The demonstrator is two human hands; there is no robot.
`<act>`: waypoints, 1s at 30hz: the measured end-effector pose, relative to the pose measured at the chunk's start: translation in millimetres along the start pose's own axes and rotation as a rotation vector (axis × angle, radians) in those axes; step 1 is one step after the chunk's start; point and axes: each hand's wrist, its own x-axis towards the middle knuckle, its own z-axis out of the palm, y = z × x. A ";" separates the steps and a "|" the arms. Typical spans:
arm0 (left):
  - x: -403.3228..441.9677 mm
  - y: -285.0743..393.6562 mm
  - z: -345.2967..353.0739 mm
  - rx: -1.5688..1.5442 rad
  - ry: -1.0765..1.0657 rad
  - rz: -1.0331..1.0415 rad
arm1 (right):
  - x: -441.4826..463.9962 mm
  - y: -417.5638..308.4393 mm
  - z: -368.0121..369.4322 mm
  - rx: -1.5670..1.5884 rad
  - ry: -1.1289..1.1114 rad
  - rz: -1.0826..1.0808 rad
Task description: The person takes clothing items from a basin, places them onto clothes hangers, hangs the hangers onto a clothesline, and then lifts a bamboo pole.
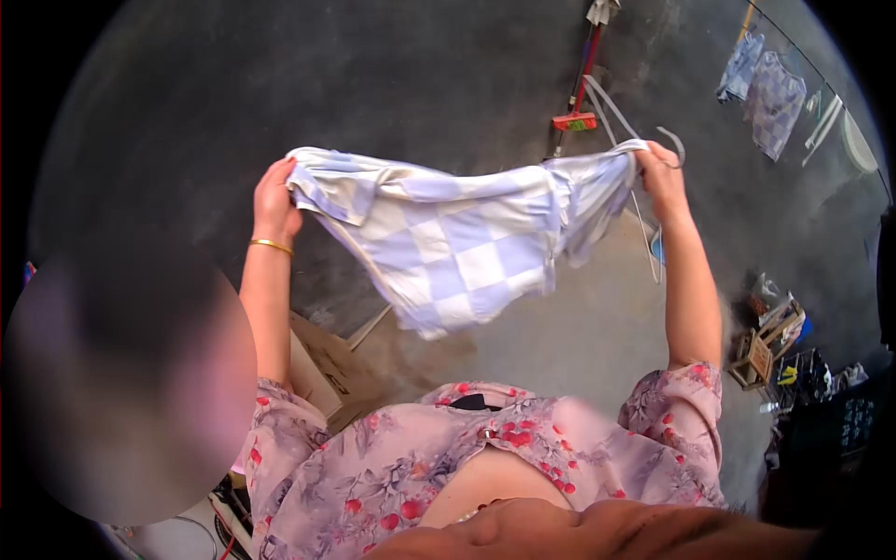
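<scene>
A lilac-and-white checked shirt [467, 252] is stretched sideways in front of me, its lower part hanging loose. My left hand [275, 198] is closed on one end of the shirt, beside what looks like a short sleeve. My right hand [665, 182] grips the opposite end, up high. A pale clothes hanger [611, 110] is in this right hand too; its hook sticks out past the fingers and its frame hangs behind the cloth. Folds hide some of the fingertips.
A red broom [573, 121] leans against the dark wall. Clothes [777, 98] hang from a line at upper right. Cardboard [341, 373] lies on the floor at lower left; a small wooden stool [754, 359] stands at right among bags. A blurred round patch covers the left side.
</scene>
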 end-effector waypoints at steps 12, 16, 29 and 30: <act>6.2 -22.1 155.5 -0.015 -0.336 0.033 | -42.6 184.5 -204.2 -0.103 0.144 0.390; 1.2 -33.9 234.2 -0.039 -0.539 0.014 | -70.6 234.4 -197.7 -0.313 0.009 0.548; -75.1 -43.9 410.7 0.051 -1.177 -0.088 | -61.0 123.0 -120.6 -0.076 -0.313 -0.059; -82.9 -46.5 423.5 0.079 -1.237 -0.097 | -56.6 91.8 -111.9 -0.013 -0.347 -0.172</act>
